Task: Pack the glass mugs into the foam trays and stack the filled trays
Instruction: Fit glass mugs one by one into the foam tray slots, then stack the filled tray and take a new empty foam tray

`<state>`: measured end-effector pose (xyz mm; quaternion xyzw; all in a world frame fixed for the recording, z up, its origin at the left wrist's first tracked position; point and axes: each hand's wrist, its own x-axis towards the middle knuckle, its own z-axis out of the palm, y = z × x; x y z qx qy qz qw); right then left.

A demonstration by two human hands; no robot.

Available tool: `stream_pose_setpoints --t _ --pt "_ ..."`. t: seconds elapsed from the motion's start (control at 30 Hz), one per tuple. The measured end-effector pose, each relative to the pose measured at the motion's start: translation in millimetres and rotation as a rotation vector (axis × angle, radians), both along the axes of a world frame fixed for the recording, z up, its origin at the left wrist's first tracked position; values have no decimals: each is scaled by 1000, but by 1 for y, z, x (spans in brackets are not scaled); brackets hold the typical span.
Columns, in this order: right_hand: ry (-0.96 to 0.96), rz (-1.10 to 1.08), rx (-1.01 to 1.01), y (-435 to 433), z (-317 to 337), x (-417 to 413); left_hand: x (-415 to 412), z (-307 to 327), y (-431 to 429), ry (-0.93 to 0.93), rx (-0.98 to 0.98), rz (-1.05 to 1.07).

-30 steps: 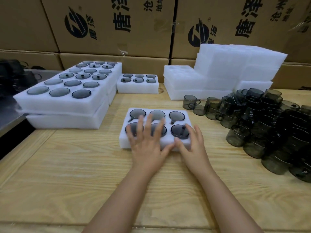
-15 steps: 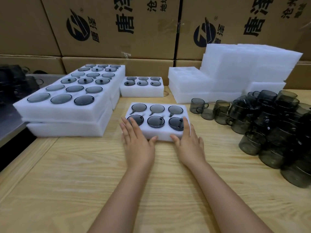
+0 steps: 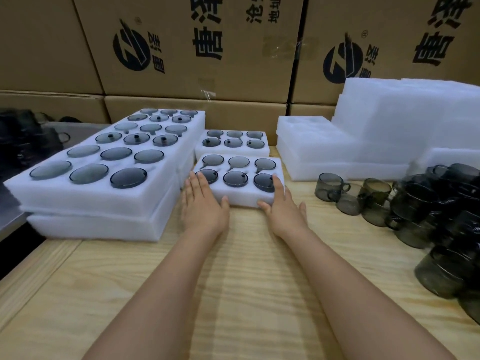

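The tray [image 3: 240, 197] has slid back, close to the far tray [image 3: 233, 151]; the left hand [image 3: 204, 203] and right hand [image 3: 281, 206] moved from its top to its near corners.

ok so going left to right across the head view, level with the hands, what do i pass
stacked filled trays → left hand → six-mug tray → right hand → loose glass mugs

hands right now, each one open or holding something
Left hand: open, straight fingers against the near left corner of the six-mug foam tray.
Right hand: open, straight fingers against the tray's near right corner.
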<state>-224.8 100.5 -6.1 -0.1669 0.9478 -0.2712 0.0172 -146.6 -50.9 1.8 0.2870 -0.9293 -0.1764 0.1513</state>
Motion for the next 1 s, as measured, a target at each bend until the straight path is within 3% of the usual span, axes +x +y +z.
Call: stream_pose_setpoints --t 0.37,0.6,0.77,1.0 --pt "50 2 84 -25 -3 -37 -25 0 -24 -5 81 -30" --pt "16 81 -18 -15 -3 -32 -21 -4 -26 25 93 -72" --pt "179 108 -115 -8 -10 -15 6 -21 -9 82 4 -314" --pt "218 88 -58 7 -13 6 45 -31 44 -118 -54 -472"
